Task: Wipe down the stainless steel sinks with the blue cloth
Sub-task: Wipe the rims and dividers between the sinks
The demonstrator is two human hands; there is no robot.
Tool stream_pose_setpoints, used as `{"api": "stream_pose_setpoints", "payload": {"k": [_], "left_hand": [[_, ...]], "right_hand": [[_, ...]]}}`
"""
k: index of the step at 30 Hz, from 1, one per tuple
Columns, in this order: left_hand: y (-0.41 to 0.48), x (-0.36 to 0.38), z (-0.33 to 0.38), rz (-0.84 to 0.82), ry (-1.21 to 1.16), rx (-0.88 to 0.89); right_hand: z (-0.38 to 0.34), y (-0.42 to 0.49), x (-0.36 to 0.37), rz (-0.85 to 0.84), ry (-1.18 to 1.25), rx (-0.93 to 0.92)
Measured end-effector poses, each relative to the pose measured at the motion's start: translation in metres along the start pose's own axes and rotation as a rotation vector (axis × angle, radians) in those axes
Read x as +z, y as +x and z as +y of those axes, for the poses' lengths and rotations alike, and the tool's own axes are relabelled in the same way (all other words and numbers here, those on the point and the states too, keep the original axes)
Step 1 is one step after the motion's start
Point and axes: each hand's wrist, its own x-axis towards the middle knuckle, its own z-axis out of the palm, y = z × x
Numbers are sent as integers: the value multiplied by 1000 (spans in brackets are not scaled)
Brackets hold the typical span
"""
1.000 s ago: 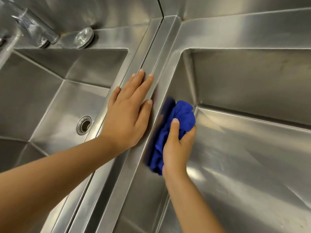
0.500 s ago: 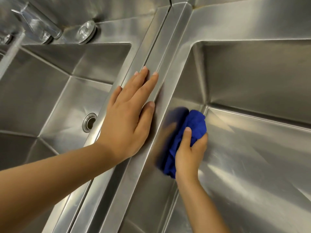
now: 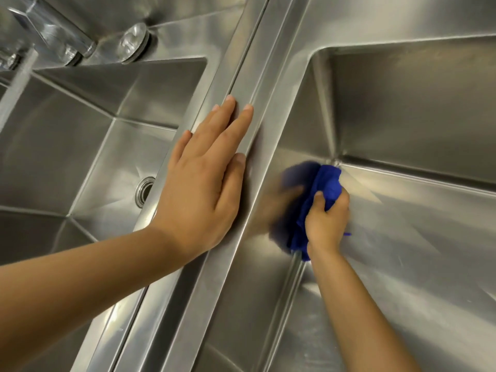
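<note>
Two stainless steel sinks sit side by side, parted by a raised steel divider. My right hand grips a bunched blue cloth and presses it against the left wall of the right sink, low down near the far left corner. The cloth's blue reflection shows on that wall. My left hand rests flat on the divider, fingers straight and pointing away from me. The left sink lies beyond it.
A round drain sits in the floor of the left sink. A chrome tap and a round metal cap stand on the back ledge at the upper left. The right sink's floor spreads to the right.
My right hand has carried the cloth rightward and deeper, toward the right sink's far left corner. My left hand stays flat on the divider.
</note>
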Motion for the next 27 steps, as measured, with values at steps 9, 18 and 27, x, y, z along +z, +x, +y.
{"api": "stream_pose_setpoints", "payload": {"k": [9,18,27], "left_hand": [[0,-1,1,2,-10,-14],[0,0,3,12,-25,-19],[1,-2,3,0,-6,-27]], "right_hand": [[39,-49,-16,-32,-132,48],[33,0,-8,-76,-187,-14],[80,-117,-39,-209,-196,133]]}}
